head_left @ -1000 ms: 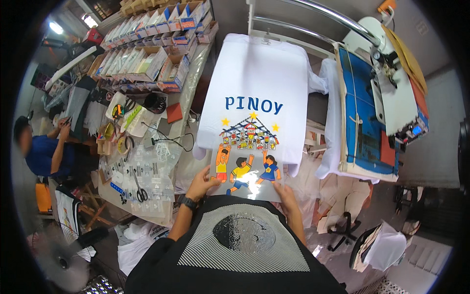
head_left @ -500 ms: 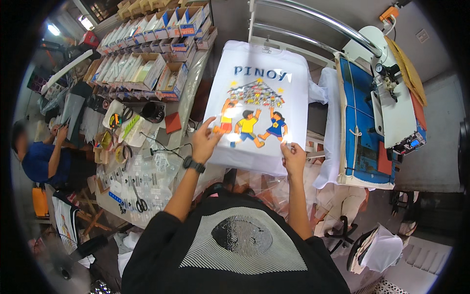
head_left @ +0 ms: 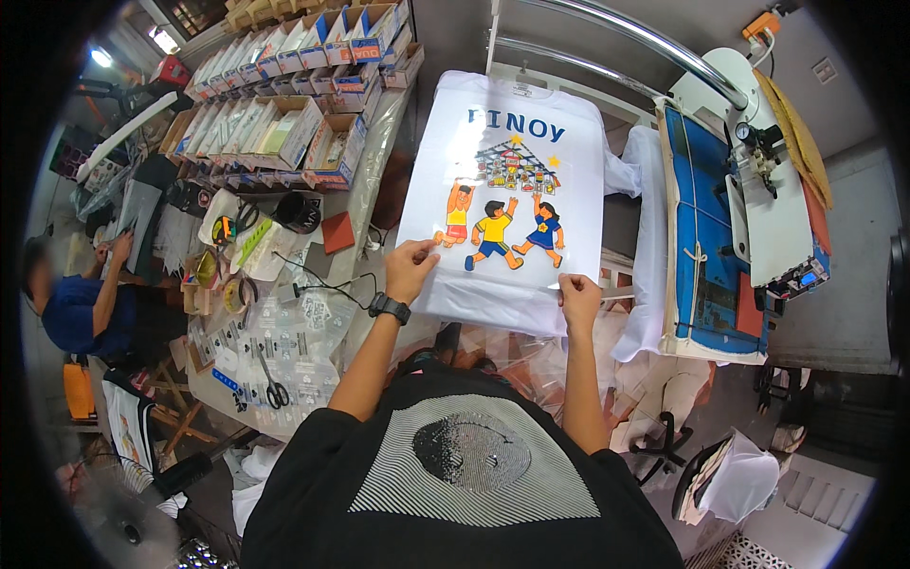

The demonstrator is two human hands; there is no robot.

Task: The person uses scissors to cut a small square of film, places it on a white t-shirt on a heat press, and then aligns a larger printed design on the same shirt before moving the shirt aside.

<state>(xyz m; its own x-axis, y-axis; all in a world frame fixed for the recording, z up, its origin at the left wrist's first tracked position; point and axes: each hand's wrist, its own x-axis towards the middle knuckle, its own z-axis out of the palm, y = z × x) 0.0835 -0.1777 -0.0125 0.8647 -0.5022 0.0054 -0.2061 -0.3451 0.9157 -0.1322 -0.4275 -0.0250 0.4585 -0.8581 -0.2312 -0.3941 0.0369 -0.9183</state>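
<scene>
Left hand (head_left: 410,272) pinches the lower left corner of the printed film (head_left: 493,232); right hand (head_left: 577,302) pinches its lower right corner. The film is over the white shirt (head_left: 474,305); full contact cannot be confirmed.

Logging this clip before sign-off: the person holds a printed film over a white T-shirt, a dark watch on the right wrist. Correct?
The head view shows the dark watch on the left wrist, not the right. The printed film is indeed held over the white T-shirt.
</scene>
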